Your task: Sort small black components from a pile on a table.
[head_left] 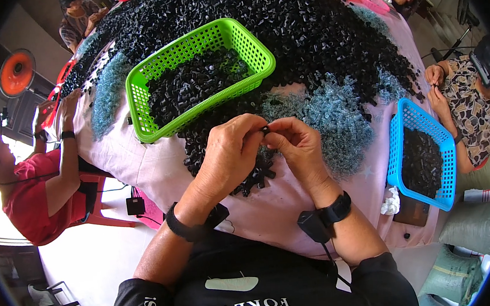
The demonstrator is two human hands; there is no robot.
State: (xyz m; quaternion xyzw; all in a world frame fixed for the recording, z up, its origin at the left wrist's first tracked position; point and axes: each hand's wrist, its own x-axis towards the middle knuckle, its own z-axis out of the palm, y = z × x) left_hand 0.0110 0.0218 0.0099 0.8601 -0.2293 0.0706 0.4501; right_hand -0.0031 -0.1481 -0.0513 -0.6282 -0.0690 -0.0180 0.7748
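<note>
My left hand (227, 154) and my right hand (300, 145) meet at the middle of the table, fingertips pinched together. Between them is a small black plastic part (265, 130), mostly covered by the fingers. Under and beyond my hands lies a loose patch of similar black parts (256, 178). A green basket (217, 106) with more black parts in it stands just past my left hand. To the right of my right hand spreads a heap of small bluish metallic pieces (339, 127) that look like springs.
A huge pile of black parts (304, 25) covers the far table. At right, a blue basket (394, 157) holds black parts beside a crumpled white tissue (390, 201). People sit around the pink-covered table (153, 164). An orange fan (17, 72) stands at left.
</note>
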